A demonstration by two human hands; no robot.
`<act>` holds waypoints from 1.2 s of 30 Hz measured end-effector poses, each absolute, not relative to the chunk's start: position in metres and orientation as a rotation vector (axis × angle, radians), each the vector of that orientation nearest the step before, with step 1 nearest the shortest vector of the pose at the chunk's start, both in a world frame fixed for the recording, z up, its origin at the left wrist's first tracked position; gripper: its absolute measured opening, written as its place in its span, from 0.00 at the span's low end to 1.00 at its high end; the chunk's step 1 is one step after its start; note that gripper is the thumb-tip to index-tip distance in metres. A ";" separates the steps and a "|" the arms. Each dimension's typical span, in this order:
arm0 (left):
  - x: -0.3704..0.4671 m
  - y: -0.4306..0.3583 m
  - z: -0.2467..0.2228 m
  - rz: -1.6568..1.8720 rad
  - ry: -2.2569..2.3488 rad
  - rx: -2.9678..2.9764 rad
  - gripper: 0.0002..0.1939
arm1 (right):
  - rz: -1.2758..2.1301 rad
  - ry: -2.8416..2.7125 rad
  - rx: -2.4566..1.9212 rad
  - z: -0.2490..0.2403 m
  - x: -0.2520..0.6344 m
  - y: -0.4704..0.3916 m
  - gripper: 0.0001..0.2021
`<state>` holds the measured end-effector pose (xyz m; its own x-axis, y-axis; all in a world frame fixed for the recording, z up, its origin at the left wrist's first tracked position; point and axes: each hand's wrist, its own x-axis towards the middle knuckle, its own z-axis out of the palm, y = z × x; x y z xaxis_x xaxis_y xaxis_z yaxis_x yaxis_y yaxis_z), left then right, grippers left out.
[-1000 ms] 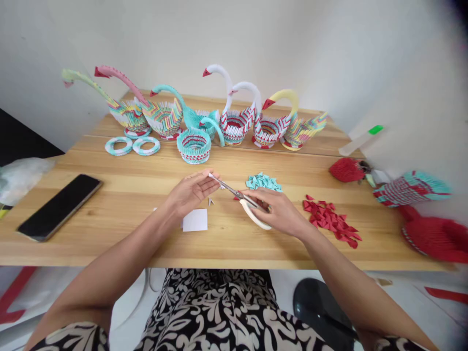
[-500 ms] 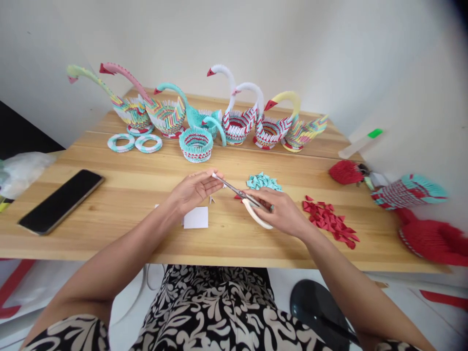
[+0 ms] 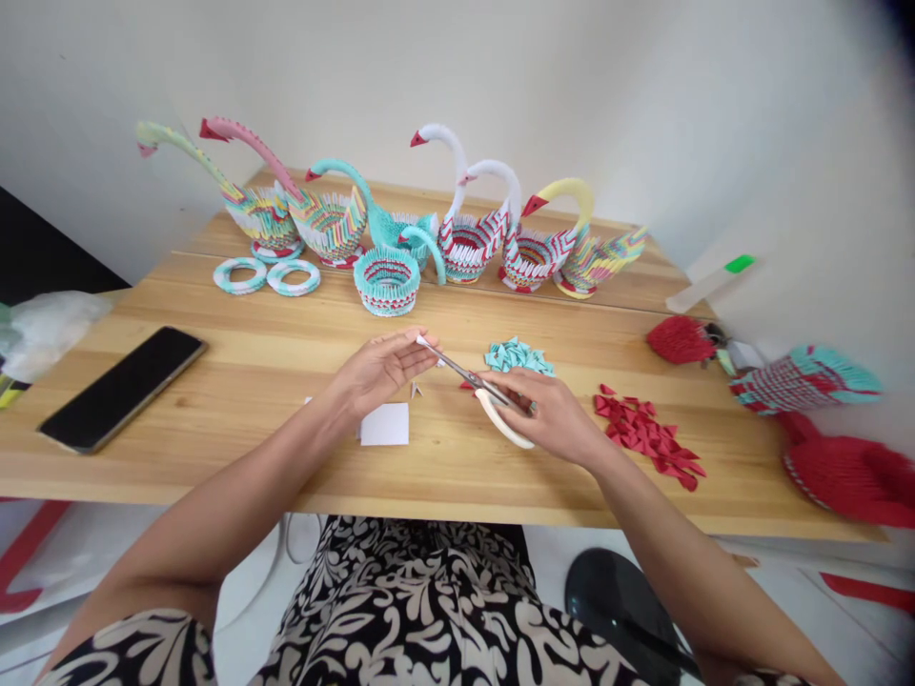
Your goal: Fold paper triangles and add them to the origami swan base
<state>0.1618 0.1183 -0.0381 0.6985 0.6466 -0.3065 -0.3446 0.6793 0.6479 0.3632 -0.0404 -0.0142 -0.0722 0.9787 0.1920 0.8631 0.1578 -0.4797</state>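
Observation:
My right hand (image 3: 539, 405) grips a pair of scissors (image 3: 490, 388) with a whitish handle, its blades pointing up and to the left. At the blade tips is a small piece of white paper (image 3: 421, 340), which my left hand (image 3: 382, 370) pinches between thumb and fingertips. Below my left hand, a white paper rectangle (image 3: 384, 425) lies on the table, and a tiny folded scrap (image 3: 417, 390) sits just above it. Beyond my right hand is a pile of turquoise folded paper pieces (image 3: 518, 355). Red folded pieces (image 3: 647, 431) spread out to its right.
Several folded-paper swans (image 3: 468, 250) line the back of the wooden table (image 3: 235, 400), with a turquoise basket (image 3: 387, 283) before them. Two paper rings (image 3: 240, 276) lie at left, above a black phone (image 3: 123, 388). Red paper models (image 3: 847, 467) and a green-capped bottle (image 3: 710, 284) stand at right.
Both hands stay almost where they were, with the scissors still at the small white paper. The whole view has shifted very slightly.

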 end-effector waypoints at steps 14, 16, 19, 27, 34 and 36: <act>0.164 0.115 -0.038 0.709 0.594 0.767 0.05 | 0.756 -1.716 -1.715 -0.025 0.352 -0.024 0.18; 0.163 0.118 -0.037 0.710 0.620 0.740 0.04 | 0.932 -1.643 -1.657 -0.024 0.359 -0.019 0.20; 0.163 0.123 -0.036 0.739 0.644 0.683 0.01 | 1.058 -1.608 -1.577 -0.021 0.370 -0.013 0.21; 0.164 0.126 -0.042 0.696 0.619 0.584 0.06 | 1.083 -1.535 -1.539 -0.035 0.377 -0.009 0.23; 0.164 0.123 -0.044 0.660 0.592 0.589 0.06 | 1.081 -1.544 -1.543 -0.045 0.378 -0.011 0.22; 0.164 0.124 -0.043 0.658 0.587 0.586 0.07 | 1.075 -1.547 -1.546 -0.044 0.378 -0.011 0.21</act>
<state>0.1638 0.1236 -0.0432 0.6460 0.6984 -0.3081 -0.3855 0.6469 0.6580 0.3779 -0.0111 -0.0441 -0.0531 0.9952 -0.0817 0.4237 -0.0516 -0.9043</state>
